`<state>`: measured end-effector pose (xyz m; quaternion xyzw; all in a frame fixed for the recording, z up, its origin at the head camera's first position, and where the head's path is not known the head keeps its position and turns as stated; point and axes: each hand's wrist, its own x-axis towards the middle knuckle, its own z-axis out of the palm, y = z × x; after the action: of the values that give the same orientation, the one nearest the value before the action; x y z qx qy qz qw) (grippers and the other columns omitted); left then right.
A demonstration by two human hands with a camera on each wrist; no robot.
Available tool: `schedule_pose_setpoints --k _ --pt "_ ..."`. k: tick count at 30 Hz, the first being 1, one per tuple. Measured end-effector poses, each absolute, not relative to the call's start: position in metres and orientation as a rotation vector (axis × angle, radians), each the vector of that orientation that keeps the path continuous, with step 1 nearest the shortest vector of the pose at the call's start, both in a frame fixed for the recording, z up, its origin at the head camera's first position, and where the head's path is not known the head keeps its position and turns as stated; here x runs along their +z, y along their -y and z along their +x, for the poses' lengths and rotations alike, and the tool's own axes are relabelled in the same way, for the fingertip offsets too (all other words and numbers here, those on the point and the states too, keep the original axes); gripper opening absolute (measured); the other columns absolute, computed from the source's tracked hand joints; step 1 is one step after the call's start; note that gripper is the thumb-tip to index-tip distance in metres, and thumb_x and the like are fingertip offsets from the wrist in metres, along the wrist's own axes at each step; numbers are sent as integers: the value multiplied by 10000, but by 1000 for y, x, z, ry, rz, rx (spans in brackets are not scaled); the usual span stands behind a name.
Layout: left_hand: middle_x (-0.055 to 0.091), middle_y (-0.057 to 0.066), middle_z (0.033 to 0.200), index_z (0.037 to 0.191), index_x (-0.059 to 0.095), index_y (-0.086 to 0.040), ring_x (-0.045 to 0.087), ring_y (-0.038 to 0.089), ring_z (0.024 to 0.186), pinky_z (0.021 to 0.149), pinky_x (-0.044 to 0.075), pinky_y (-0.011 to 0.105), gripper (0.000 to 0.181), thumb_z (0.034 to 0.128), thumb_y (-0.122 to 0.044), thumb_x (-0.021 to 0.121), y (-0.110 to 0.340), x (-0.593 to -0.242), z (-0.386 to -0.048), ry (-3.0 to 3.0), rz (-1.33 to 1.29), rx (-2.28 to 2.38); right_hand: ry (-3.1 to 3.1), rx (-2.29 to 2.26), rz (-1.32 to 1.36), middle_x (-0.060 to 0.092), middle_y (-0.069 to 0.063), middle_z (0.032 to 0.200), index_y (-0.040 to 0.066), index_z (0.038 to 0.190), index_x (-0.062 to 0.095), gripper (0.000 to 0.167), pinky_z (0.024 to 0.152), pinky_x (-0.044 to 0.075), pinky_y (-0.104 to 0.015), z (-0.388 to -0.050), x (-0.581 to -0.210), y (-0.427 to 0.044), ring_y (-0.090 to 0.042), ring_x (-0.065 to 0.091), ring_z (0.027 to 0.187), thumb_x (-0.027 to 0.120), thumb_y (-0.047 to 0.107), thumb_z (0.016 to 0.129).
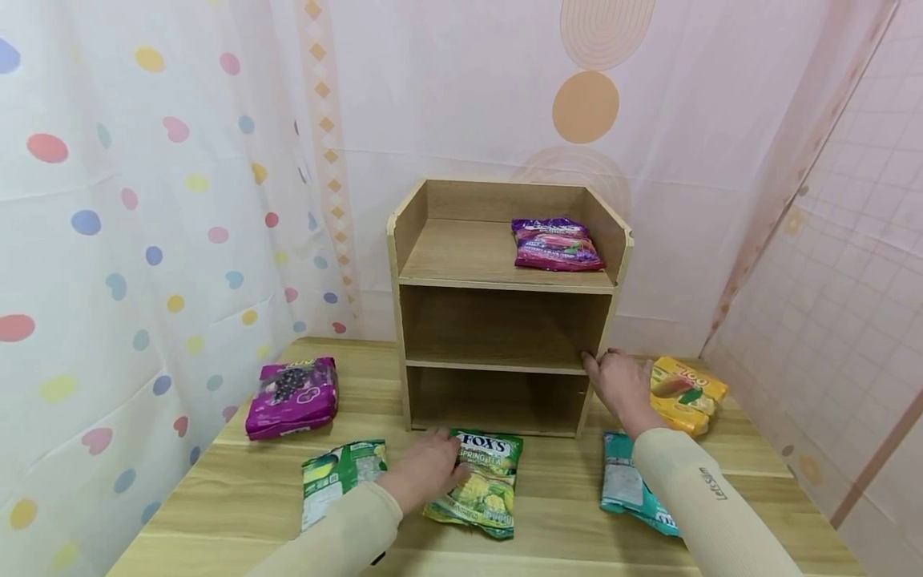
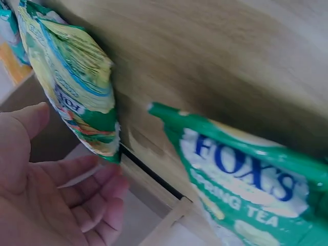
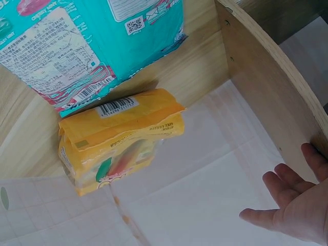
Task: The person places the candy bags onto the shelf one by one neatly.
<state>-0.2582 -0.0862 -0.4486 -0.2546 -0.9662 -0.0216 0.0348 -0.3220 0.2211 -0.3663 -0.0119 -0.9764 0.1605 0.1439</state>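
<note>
My left hand [image 1: 427,471] is at the left edge of a green Fox's Spring Tea candy bag [image 1: 485,489], which lies on the table in front of a wooden shelf [image 1: 497,284]. In the left wrist view its loosely bent fingers [image 2: 105,192] reach the end of that bag [image 2: 77,97]; the thumb stands apart from it. Against the right side panel of the shelf, my right hand [image 1: 622,386] rests with its fingers spread. The right wrist view shows fingers [image 3: 287,184] by the panel [image 3: 271,77], gripping nothing.
Left on the table are a purple candy bag [image 1: 294,398] and another green bag [image 1: 339,477]. A teal bag [image 1: 627,481] and a yellow bag [image 1: 685,393] lie at the right. On the top shelf sits a purple-pink Fox's bag [image 1: 555,244].
</note>
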Motion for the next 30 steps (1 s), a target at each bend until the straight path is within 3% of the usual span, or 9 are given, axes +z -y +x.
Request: schedule_pose_setpoints --k 3,9,16,19,22,25,30 --pt "646 200 1205 1116 686 8 579 367 1182 996 455 467 565 967 -523 565 91 -449 -260 3048 -652 -76 2814 454 -31 576 -269 1317 -7 874 749 558 1059 163 -742 -322 -367 -221 -489 538 1193 393 383 1055" --pt "587 259 1299 1328 567 59 532 403 1242 1023 426 489 785 961 -629 479 93 -450 -262 3194 -496 -101 2804 455 -27 581 -272 1309 -6 862 748 560 1060 168 -738 -322 -368 -222 -491 543 1185 395 384 1054" --pt "543 259 1361 1291 596 62 475 426 1296 1061 380 527 695 973 -552 526 94 -450 -263 3273 -458 -335 2803 446 -22 586 -277 1297 -9 863 737 561 1054 169 -746 -323 -368 -222 -494 555 1163 386 382 1061" --pt "610 231 1252 1034 668 6 539 410 1212 1026 409 523 494 968 -476 584 93 -449 -262 3244 -482 -432 2799 445 -18 586 -279 1296 -12 858 733 558 1049 173 -749 -322 -368 -222 -496 557 1157 388 376 1060" --pt "651 130 982 812 591 -108 616 328 956 866 482 498 326 948 -399 645 92 -448 -261 3204 -497 -519 2799 447 -16 584 -280 1299 -18 876 735 553 1049 176 -748 -322 -367 -222 -495 553 1165 389 373 1060" --pt "568 29 791 809 577 -115 552 224 741 699 476 449 277 921 -340 692 90 -448 -262 3163 -489 -610 2801 451 -22 582 -278 1303 -23 895 737 553 1054 171 -745 -322 -367 -221 -493 544 1179 389 375 1059" --pt "507 -7 682 752 566 -125 459 154 603 560 398 351 239 900 -243 713 89 -449 -265 3106 -515 -701 2805 439 -22 589 -277 1291 -32 907 734 553 1051 176 -747 -321 -367 -221 -492 550 1167 386 370 1059"
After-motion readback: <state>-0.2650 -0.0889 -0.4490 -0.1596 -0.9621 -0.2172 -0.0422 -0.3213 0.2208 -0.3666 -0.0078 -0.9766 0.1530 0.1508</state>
